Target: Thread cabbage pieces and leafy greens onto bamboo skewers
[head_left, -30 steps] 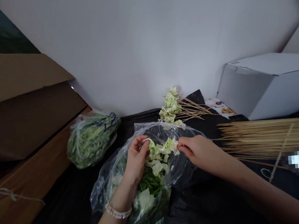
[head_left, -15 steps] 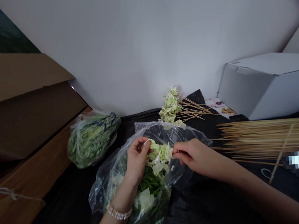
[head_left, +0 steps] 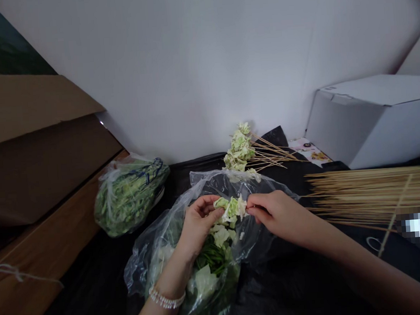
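Pale green cabbage leaves (head_left: 231, 207) are bunched between my hands, over an open clear plastic bag (head_left: 155, 257). My left hand (head_left: 197, 224) pinches their left end between thumb and fingers. At the right end, my right hand (head_left: 271, 212) is closed in a pinch on a thin bamboo skewer, mostly hidden behind the hand. More loose cabbage leaves (head_left: 206, 282) and dark green stems (head_left: 213, 255) lie in the bag below. Beyond it rests a pile of skewered cabbage (head_left: 239, 150), its bare sticks (head_left: 278, 153) pointing right.
A tied bag of leafy greens (head_left: 126, 199) sits to the left, near an open cardboard box (head_left: 41, 164). On the right are a bundle of bamboo skewers (head_left: 363, 192), a white box (head_left: 358, 123) and a blurred bright patch. Black sheeting (head_left: 273, 287) covers the surface.
Both hands have shifted slightly to the right with the cabbage. My left fingers have moved along it, and the bunched leaves look shorter. The bags and boxes have not moved.
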{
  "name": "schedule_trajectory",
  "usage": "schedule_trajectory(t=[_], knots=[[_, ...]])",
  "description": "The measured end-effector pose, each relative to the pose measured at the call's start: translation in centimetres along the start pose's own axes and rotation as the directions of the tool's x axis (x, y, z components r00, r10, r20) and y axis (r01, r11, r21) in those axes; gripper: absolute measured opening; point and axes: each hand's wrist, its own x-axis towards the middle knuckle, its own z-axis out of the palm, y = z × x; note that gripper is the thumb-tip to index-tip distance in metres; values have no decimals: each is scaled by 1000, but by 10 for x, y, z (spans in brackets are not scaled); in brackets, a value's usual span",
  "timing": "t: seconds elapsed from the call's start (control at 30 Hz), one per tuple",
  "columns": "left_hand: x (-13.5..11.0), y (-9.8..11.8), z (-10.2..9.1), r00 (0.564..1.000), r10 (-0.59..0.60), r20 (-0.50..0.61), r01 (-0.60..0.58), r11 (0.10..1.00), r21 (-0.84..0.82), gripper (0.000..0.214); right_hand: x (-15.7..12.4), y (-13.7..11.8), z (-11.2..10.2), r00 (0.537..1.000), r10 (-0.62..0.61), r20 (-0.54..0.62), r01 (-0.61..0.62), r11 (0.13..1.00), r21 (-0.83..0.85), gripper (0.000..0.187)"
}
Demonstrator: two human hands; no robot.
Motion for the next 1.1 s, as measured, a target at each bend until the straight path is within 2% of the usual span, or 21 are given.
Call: schedule_trajectory(t=[0.23, 0.33, 0.53, 0.83, 1.1], knots=[[2, 1, 0, 988, 26, -152, -23, 999, 24, 31, -2, -2, -10, 999, 1, -50, 0, 1000, 28, 20], [3, 1, 1, 983, 20, -181, -19, 1000, 7, 31, -2, -3, -10, 999, -18, -33, 20, 997, 68, 19], [2, 1, 3, 986, -9, -168, 5, 1000, -25, 38, -1, -1, -2, 999, -36, -8, 36, 997, 64, 21], [1, 0, 2, 992, -9, -124, 3, 999, -51, 39, 2, 4, 1, 999, 38, -12, -38, 999, -23, 18], [0, 3, 3, 990, 18, -140, -20, 1000, -16, 35, 1, 1, 3, 998, 57, -12, -57, 997, -49, 19]])
